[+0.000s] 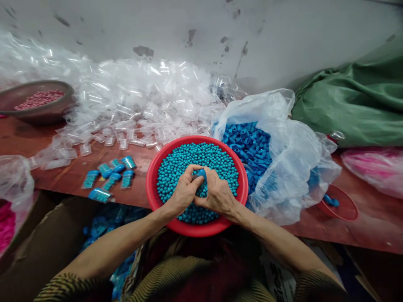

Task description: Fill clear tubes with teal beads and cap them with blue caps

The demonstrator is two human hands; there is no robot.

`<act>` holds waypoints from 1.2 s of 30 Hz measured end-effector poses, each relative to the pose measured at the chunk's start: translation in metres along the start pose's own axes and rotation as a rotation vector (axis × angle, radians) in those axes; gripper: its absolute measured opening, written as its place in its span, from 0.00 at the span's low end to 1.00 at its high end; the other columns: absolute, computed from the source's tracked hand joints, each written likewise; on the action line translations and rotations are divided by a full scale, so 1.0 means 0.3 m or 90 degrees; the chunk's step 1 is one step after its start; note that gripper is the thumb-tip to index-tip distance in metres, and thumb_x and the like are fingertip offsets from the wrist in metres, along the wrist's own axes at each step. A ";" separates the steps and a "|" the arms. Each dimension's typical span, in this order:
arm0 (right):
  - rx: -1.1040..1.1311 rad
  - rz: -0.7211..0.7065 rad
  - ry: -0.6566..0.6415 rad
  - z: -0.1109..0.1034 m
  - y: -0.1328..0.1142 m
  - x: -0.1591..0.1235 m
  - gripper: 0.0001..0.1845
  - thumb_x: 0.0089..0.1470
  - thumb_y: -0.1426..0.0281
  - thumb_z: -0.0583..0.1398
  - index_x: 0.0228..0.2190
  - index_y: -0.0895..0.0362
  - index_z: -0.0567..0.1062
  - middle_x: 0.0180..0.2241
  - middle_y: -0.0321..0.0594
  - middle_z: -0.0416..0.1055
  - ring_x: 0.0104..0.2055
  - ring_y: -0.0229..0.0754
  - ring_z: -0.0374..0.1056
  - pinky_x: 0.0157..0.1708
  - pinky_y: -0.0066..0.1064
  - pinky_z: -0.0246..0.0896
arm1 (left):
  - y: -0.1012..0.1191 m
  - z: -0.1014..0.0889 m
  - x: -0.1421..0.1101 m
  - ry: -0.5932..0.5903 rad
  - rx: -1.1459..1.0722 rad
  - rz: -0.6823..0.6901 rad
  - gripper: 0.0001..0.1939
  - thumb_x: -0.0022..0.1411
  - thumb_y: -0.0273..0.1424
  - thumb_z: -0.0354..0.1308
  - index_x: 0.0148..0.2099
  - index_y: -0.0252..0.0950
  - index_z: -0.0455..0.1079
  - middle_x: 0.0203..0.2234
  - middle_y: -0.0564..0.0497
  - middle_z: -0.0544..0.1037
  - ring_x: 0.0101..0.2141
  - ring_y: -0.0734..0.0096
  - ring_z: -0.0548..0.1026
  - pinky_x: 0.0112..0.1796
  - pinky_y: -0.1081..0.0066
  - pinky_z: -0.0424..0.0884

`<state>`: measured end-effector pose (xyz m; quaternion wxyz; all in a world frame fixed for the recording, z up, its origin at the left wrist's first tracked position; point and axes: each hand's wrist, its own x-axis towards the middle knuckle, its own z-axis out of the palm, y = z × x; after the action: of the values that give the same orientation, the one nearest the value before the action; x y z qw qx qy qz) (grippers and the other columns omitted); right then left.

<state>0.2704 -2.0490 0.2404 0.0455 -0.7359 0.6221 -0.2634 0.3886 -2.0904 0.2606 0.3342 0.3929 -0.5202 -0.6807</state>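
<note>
Gripping the small blue-capped container [200,172] between both hands, you have it over the middle of the red basin [150,180], above the teal beads [171,161] that fill most of it. Your left hand [183,191] pinches from the left, thumb and fingers closed on the piece; your right hand [220,193] is closed on it from the other side, index finger up by the cap. Fingers hide most of the body (can't tell whether the cap is fully seated). Forearms cross the near rim of the basin. To your left on the red table [378,228], a loose cluster of filled containers [126,179], clear with blue caps, lies near the front edge. Behind them a big heap of clear empties [141,96] runs back to the wall [103,29]. Just right of the basin, an open plastic bag [283,147] holds blue caps [245,140]. Further right: a small red basket [357,208] with a few blue pieces inside, a pink-filled bag [378,170], and green fabric [352,105] bunched behind. Far left, a brown bowl [64,111] holds pink beads [39,100]; below the table edge, a cardboard box [47,235].
</note>
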 end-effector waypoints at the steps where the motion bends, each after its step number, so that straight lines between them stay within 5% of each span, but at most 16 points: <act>1: -0.003 0.003 -0.008 0.006 -0.001 -0.001 0.39 0.46 0.52 0.58 0.52 0.67 0.60 0.39 0.55 0.67 0.37 0.51 0.69 0.28 0.37 0.68 | -0.004 0.001 0.001 0.010 0.003 -0.004 0.12 0.55 0.31 0.56 0.43 0.38 0.64 0.23 0.58 0.68 0.25 0.78 0.64 0.29 0.77 0.60; 7: 0.101 0.027 -0.060 0.013 0.008 0.009 0.39 0.47 0.55 0.60 0.54 0.67 0.59 0.43 0.57 0.66 0.41 0.53 0.67 0.33 0.41 0.68 | -0.024 -0.006 0.016 0.045 -0.004 -0.024 0.12 0.54 0.33 0.58 0.42 0.37 0.64 0.25 0.57 0.69 0.26 0.78 0.66 0.30 0.77 0.62; 12: 0.414 0.097 -0.144 -0.026 0.057 0.035 0.46 0.47 0.61 0.62 0.61 0.56 0.47 0.47 0.47 0.65 0.30 0.38 0.66 0.30 0.32 0.66 | 0.012 -0.047 0.017 -0.057 -0.032 -0.070 0.21 0.56 0.40 0.56 0.49 0.38 0.60 0.25 0.56 0.69 0.22 0.77 0.67 0.23 0.77 0.63; 15: 0.526 0.179 -0.043 -0.036 0.108 0.033 0.43 0.50 0.63 0.60 0.62 0.53 0.46 0.43 0.42 0.65 0.25 0.32 0.61 0.27 0.30 0.64 | 0.048 -0.141 0.002 -0.016 0.076 -0.016 0.21 0.57 0.40 0.55 0.50 0.38 0.60 0.26 0.55 0.71 0.22 0.75 0.69 0.23 0.75 0.64; 19: 0.544 0.248 0.021 -0.019 0.161 0.007 0.32 0.53 0.63 0.57 0.58 0.54 0.55 0.38 0.39 0.65 0.23 0.31 0.58 0.24 0.28 0.62 | 0.048 -0.369 0.005 0.215 0.299 0.184 0.17 0.58 0.37 0.53 0.48 0.36 0.64 0.37 0.50 0.74 0.36 0.70 0.72 0.39 0.70 0.68; 23: 0.516 0.224 -0.055 -0.001 0.165 -0.017 0.28 0.53 0.64 0.57 0.55 0.55 0.60 0.35 0.39 0.67 0.23 0.33 0.59 0.22 0.28 0.61 | -0.047 -0.592 0.037 0.445 0.601 0.118 0.17 0.58 0.34 0.50 0.48 0.34 0.67 0.36 0.46 0.75 0.37 0.62 0.73 0.43 0.62 0.68; 26: 0.462 0.197 -0.058 -0.001 0.160 -0.025 0.26 0.54 0.64 0.56 0.54 0.55 0.62 0.34 0.39 0.68 0.23 0.34 0.60 0.23 0.28 0.61 | -0.133 -0.681 0.062 0.539 0.738 0.080 0.20 0.57 0.30 0.49 0.52 0.29 0.66 0.46 0.37 0.73 0.49 0.52 0.68 0.51 0.55 0.62; 29: 0.408 0.175 -0.065 -0.004 0.162 -0.025 0.23 0.54 0.64 0.56 0.52 0.56 0.65 0.33 0.39 0.70 0.24 0.36 0.62 0.25 0.29 0.63 | -0.182 -0.720 0.101 0.560 0.862 0.081 0.27 0.60 0.34 0.48 0.60 0.27 0.58 0.55 0.33 0.64 0.59 0.46 0.57 0.55 0.49 0.52; 32: 0.345 0.142 -0.078 -0.002 0.170 -0.024 0.20 0.55 0.63 0.55 0.47 0.58 0.70 0.31 0.39 0.72 0.25 0.38 0.65 0.28 0.31 0.65 | -0.187 -0.752 0.158 0.499 0.972 0.046 0.33 0.61 0.42 0.46 0.64 0.31 0.52 0.60 0.35 0.59 0.61 0.41 0.49 0.56 0.44 0.47; 36: 0.277 0.106 -0.087 0.005 0.176 -0.026 0.18 0.55 0.63 0.55 0.45 0.58 0.73 0.35 0.42 0.75 0.33 0.42 0.71 0.36 0.34 0.68 | -0.168 -0.800 0.200 0.425 0.994 -0.076 0.28 0.61 0.46 0.44 0.59 0.39 0.63 0.57 0.38 0.63 0.58 0.36 0.53 0.50 0.38 0.52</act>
<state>0.2232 -2.0537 0.2157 0.2667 -0.6709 0.6049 -0.3359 0.5699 -2.2372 0.1644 0.0665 0.7177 -0.6931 0.0082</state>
